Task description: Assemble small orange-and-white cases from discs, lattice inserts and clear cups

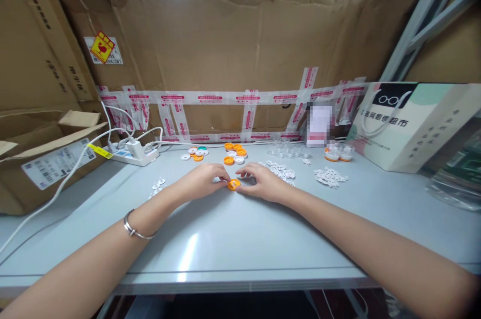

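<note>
Two clusters of mostly orange or white plastic discs (233, 154) lie beyond your left hand (205, 179) and right hand (263, 181), which pinch one shallow, round orange plastic cap (234, 185), pale-centred, mid-bench (244, 239).

A smooth, pale grey-blue tabletop (240, 239) is occupied by small parts — round orange and white plastic caps (229, 160), clear plastic cups (285, 148) and small white plastic pieces (330, 178) in loose heaps. A shallow round orange plastic piece (234, 185) is placed centrally. A white power strip (142, 157) is laid leftward; a white-and-green paper bag (398, 143) is stood rightward — near a clear, green-labelled bottle (453, 186).
</note>
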### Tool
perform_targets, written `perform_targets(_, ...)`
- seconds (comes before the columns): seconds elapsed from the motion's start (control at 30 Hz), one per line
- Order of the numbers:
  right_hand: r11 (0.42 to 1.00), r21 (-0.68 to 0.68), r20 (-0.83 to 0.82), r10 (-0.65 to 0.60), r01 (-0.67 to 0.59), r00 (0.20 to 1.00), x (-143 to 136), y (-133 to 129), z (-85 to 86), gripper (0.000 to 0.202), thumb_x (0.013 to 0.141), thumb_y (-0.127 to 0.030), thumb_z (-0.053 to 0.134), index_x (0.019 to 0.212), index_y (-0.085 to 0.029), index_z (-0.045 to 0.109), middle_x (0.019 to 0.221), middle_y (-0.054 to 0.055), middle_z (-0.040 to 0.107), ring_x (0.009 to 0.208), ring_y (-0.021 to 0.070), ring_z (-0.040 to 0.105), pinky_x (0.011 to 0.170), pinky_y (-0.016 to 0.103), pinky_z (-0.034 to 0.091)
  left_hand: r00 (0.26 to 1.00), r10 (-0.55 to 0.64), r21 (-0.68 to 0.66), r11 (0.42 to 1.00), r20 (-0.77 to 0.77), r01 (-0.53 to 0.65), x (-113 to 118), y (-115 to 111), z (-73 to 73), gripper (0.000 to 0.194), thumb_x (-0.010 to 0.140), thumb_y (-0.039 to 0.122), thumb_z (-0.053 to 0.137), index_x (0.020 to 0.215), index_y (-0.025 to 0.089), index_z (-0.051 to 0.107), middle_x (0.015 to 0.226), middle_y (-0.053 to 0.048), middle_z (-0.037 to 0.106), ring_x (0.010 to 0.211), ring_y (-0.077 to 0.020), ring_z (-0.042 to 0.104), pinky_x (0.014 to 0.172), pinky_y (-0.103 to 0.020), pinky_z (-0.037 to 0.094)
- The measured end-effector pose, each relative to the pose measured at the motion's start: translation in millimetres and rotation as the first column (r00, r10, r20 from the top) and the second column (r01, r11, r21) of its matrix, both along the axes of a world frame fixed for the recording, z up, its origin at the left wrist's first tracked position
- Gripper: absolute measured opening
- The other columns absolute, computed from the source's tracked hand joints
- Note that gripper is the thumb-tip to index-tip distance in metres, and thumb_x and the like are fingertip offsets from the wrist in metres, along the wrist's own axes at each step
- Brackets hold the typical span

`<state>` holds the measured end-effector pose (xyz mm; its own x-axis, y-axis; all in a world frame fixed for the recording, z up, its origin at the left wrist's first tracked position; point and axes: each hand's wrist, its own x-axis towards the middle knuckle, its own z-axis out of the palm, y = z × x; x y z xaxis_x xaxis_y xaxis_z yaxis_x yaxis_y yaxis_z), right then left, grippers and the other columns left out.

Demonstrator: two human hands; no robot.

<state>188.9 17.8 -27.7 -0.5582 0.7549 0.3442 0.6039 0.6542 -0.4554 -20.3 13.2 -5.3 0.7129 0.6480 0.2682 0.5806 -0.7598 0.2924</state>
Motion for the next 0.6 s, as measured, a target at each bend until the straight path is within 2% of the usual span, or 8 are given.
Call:
perform_targets(0.17,0.998,-0.058,-0.134,-0.001,-0.007,0.991,1,-2,1.6,0.026,0.073,-0.036,0.062,0.093,-0.019,0.064,0.095,0.005,0.064,0.087,0.0156,0.058,0.078,0.028,0.045,1.000,-0.003,0.015,1.000,-0.005,0.004,1,-1,-0.6,0.019,0.083,0.022,0.051,0.087,0.019,0.069,0.086,-0.004,0.068,0.077,-0.0146,0.061,0.071,-0.022,0.044)
perform_targets(0.4,0.965,-0.258,-0.247,-0.016,-0.050,0.969,-4,1,-7.5,0.023,0.071,-0.034,0.063,0.086,-0.018,0.068,0.088,0.003,0.069,0.083,0.0160,0.062,0.078,0.029,0.049,0.995,0.103,0.040,0.994,0.007,-0.103,5,-3,-6.2,0.016,0.080,0.027,0.056,0.084,0.020,0.070,0.085,-0.004,0.070,0.077,-0.0152,0.062,0.070,-0.021,0.045)
perform_targets(0.6,0.969,-0.242,-0.240,-0.013,-0.047,0.971,-4,0,-5.0,0.021,0.071,-0.034,0.064,0.086,-0.019,0.069,0.087,0.002,0.069,0.084,0.0167,0.062,0.077,0.029,0.048,0.994,0.105,0.041,0.994,0.010,-0.105,4,-2,-9.6,0.020,0.081,0.027,0.054,0.094,0.021,0.067,0.086,-0.003,0.071,0.076,-0.0148,0.064,0.067,-0.020,0.045)
